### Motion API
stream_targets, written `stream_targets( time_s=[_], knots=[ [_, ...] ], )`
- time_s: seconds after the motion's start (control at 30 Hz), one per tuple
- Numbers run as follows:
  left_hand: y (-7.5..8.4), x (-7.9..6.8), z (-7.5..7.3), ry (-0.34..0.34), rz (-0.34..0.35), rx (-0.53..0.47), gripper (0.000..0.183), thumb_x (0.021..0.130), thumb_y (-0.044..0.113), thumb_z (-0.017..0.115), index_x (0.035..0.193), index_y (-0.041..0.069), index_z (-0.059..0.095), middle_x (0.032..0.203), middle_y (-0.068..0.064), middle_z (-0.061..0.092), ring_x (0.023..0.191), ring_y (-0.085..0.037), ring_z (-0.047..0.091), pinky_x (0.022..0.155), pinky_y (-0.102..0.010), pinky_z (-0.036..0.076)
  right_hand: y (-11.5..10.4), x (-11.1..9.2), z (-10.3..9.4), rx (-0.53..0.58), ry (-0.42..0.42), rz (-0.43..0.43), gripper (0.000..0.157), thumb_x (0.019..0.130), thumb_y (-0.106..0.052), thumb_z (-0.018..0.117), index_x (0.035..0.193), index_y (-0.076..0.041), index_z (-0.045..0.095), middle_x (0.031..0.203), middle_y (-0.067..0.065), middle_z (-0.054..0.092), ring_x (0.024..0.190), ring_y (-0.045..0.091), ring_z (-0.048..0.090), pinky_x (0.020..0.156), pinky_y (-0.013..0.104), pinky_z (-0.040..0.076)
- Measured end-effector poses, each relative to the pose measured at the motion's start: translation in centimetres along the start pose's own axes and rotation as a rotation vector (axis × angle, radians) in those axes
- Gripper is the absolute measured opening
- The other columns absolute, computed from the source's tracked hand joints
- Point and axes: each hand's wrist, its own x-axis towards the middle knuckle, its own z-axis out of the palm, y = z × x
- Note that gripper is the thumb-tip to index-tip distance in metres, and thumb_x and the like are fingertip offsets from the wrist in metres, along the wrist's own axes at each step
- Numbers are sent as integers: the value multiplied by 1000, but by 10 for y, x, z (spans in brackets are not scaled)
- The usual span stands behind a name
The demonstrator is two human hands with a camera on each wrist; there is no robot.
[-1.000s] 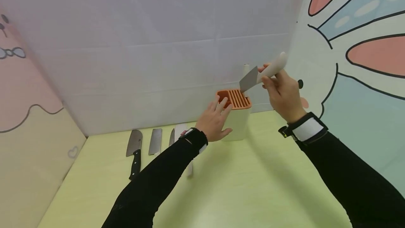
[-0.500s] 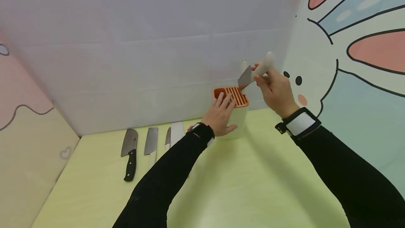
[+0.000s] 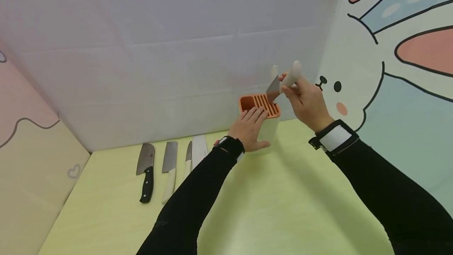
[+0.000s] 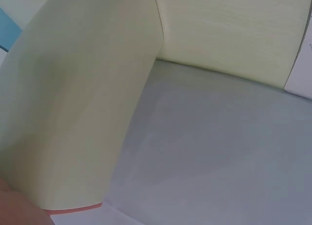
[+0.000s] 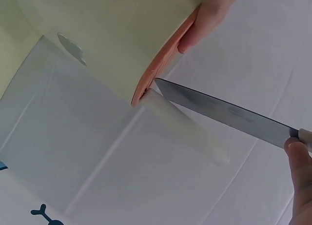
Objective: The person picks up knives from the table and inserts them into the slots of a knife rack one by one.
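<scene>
A cream knife block (image 3: 267,131) with an orange slotted top stands against the back wall. My left hand (image 3: 249,129) rests on its near top edge, fingers stretched over the slots. In the left wrist view only a bit of this hand (image 4: 22,208) shows beside the block's side. My right hand (image 3: 308,101) grips the white handle of a kitchen knife (image 5: 224,112). The blade slants down, its tip right at the slots on the block's right side. Close by, another white handle (image 5: 187,130) sticks out of the block.
Left of the block, a black-handled cleaver (image 3: 146,172), a white-handled cleaver (image 3: 170,164) and a small knife (image 3: 188,156) lie on the yellow-green table (image 3: 283,207). A flat white piece (image 3: 199,148) lies beside them, partly behind my left sleeve. Walls stand at the back and sides.
My right hand has tilted the knife's handle more upright and brought the blade tip down to the slots. My left hand's fingers have settled further right across the block's top.
</scene>
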Motion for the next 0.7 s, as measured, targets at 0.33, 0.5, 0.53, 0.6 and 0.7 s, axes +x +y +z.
stream_targets(
  time_s=[0.33, 0.5, 0.53, 0.6, 0.7],
  knots=[
    [8, 1, 2, -3, -29, 3, 106, 79, 79, 43, 151, 15, -1, 157, -5, 8, 140, -23, 12, 115, -40, 9, 3, -5, -2, 3, -19, 10, 34, 92, -11, 60, 125, -5, 54, 120, 12, 62, 96, 29, 62, 73, 51, 55],
    [11, 3, 0, -9, -33, -12, 106, 78, 79, 43, 151, 16, 1, 157, -4, 8, 140, -22, 11, 115, -40, 8, 7, -7, 0, -12, -32, 3, 35, 92, -10, 59, 125, -4, 53, 119, 13, 62, 94, 30, 63, 70, 50, 55],
    [12, 3, -1, -11, -33, -12, 106, 78, 79, 43, 151, 16, 1, 157, -4, 8, 140, -22, 12, 115, -40, 8, 8, -8, 0, -15, -35, 6, 34, 93, -11, 59, 126, -3, 53, 119, 14, 62, 94, 30, 63, 67, 48, 56],
    [13, 3, -1, -13, -34, -5, 106, 78, 80, 42, 152, 16, 1, 157, -3, 8, 140, -22, 12, 115, -40, 8, 10, -9, 2, -23, -41, 17, 34, 93, -12, 58, 126, -4, 53, 119, 13, 62, 93, 30, 63, 59, 43, 55],
    [15, 4, 0, -16, -42, -1, 106, 78, 80, 42, 151, 16, 1, 157, -3, 8, 139, -22, 14, 115, -41, 8, 14, -10, 4, -23, -55, 34, 32, 95, -14, 56, 125, -3, 53, 120, 13, 62, 92, 29, 64, 53, 41, 52]
  ],
)
